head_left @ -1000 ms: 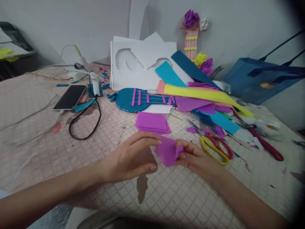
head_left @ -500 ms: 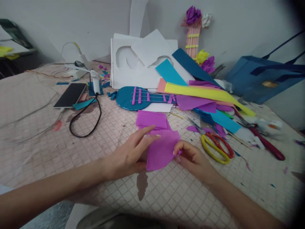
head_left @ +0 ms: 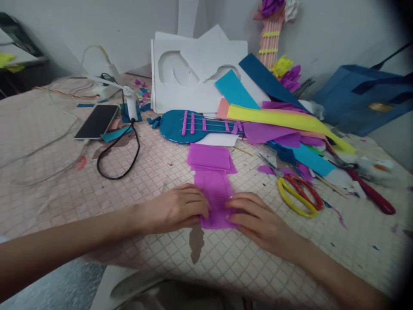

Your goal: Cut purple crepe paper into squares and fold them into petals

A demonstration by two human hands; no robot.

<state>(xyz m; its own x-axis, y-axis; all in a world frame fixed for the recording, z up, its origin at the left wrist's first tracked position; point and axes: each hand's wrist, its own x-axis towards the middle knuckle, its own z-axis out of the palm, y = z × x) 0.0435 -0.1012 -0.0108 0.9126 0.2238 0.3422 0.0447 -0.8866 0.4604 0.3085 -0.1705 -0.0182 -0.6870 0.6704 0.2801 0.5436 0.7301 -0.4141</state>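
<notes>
A sheet of purple crepe paper [head_left: 215, 193] lies on the table in front of me. My left hand [head_left: 180, 206] has its fingers curled on the sheet's left edge. At the opposite edge, my right hand [head_left: 258, 217] holds the paper with its fingertips; both thumbs are largely hidden. Just beyond is a folded stack of the same purple paper [head_left: 209, 157]. Behind that lies a small blue paper-covered guitar [head_left: 182, 125] with purple strips and thin strings. To the right of my right hand rest scissors [head_left: 297, 196] with yellow and red handles.
Paper strips, including a yellow one [head_left: 277, 118], are heaped at the right. Beside them are red-handled pliers [head_left: 371, 191] and a blue bag [head_left: 348, 97]. White cut-out sheets [head_left: 203, 90] lean on the wall. A phone [head_left: 97, 122] and a black cord loop [head_left: 118, 176] lie left.
The purple sheet now lies straighter and flatter. My left hand has moved from across its top to its left edge, and my right fingers have spread along the right edge. The view has shifted slightly.
</notes>
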